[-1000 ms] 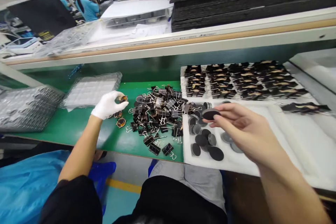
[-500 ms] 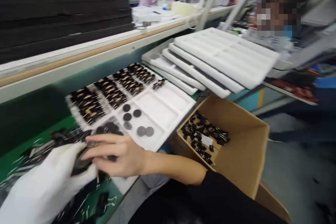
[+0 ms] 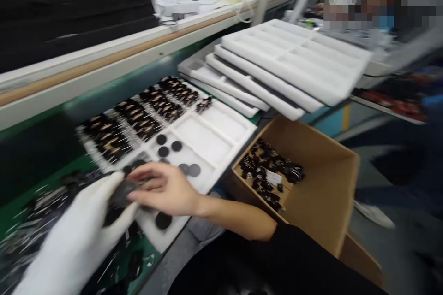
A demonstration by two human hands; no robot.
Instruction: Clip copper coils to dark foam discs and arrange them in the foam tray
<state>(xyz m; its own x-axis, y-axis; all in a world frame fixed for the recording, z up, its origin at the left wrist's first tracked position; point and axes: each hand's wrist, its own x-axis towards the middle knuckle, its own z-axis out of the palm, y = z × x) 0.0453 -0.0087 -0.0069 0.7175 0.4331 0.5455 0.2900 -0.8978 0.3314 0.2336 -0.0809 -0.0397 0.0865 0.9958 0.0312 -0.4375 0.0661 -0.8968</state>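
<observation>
I have the gloved left hand [image 3: 81, 221] and bare right hand [image 3: 169, 189] both pinching a dark disc [image 3: 121, 193] by the white tray's [image 3: 206, 139] left edge.

Your gloved left hand [image 3: 81, 228] curves its thumb and fingers into a C, blurred. Your bare right hand [image 3: 169, 189] faces it, palm turned inward, thumb and forefinger extended close to the left fingertips. Your right forearm [image 3: 238, 219] slants down toward the elbow.
</observation>
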